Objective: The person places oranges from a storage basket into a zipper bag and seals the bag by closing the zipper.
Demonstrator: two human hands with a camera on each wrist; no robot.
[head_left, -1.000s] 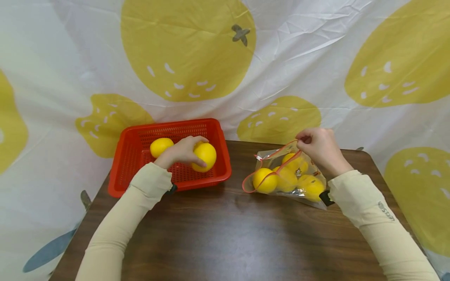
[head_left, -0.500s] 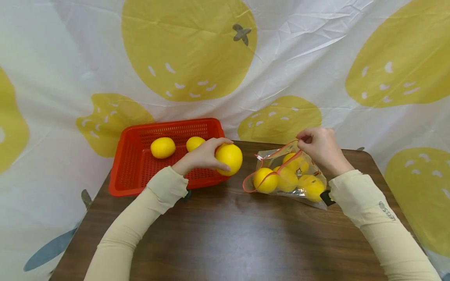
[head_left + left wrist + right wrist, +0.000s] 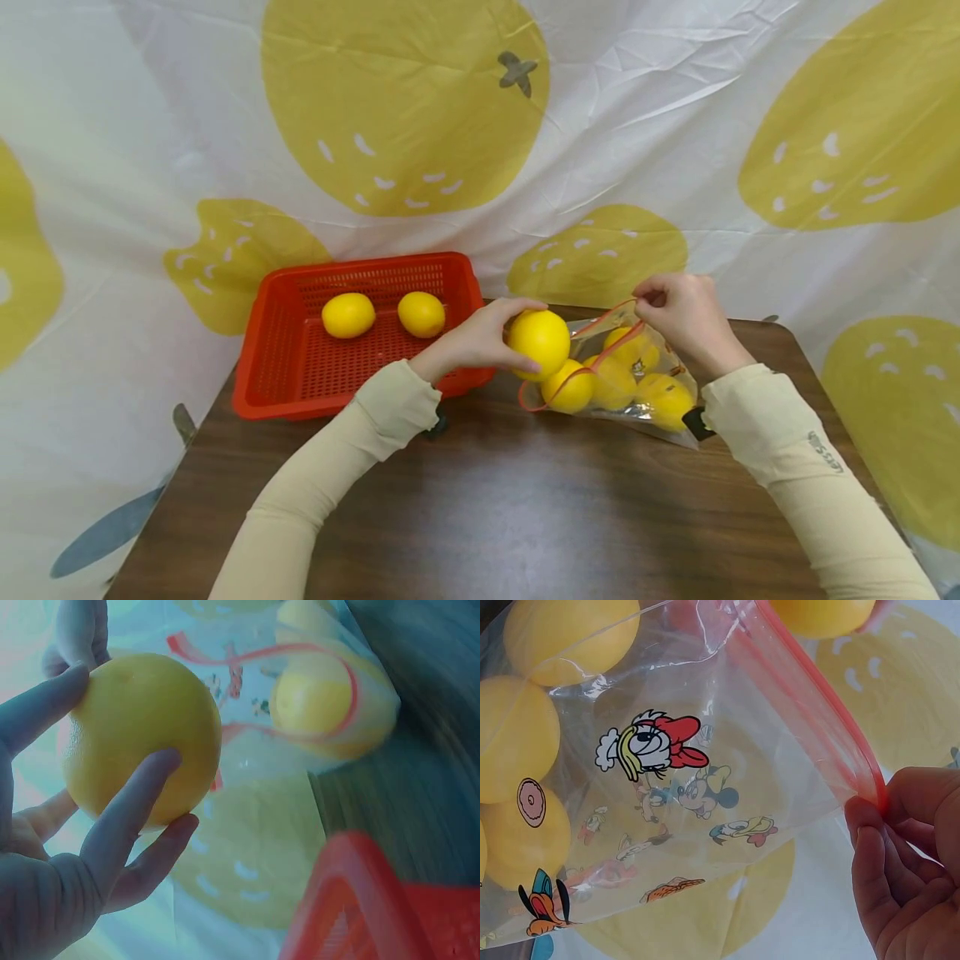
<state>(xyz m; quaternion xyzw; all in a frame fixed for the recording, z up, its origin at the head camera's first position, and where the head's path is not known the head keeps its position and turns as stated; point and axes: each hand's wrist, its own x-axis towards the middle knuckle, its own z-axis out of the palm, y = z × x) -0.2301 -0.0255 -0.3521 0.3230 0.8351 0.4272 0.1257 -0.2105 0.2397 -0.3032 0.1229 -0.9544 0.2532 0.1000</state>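
Altogether, seven yellow fruits can be counted: one held, two in the basket and four in the bag. The single held fruit (image 3: 538, 344) is gripped by the left hand (image 3: 480, 336), whose fingers (image 3: 133, 810) are spread wide and bent around its sides; it is held just beside the bag's mouth, and whether the bag is touched by it cannot be told. One clear bag (image 3: 780, 761) with a red edge is pinched at that edge by the right hand (image 3: 684, 313), its thumb and fingers closed tightly on the film. Of the four bagged fruits (image 3: 664, 400), one is seen right at the mouth. Several cartoon prints (image 3: 656, 746) are carried by the film. Two oval fruits (image 3: 348, 315) are set apart from each other inside one red basket (image 3: 300, 406), by which the left part of the one brown tabletop (image 3: 525, 500) is occupied. Two pale sleeves (image 3: 787, 450) are worn, and one fruit-patterned cloth (image 3: 637, 125) is hung behind
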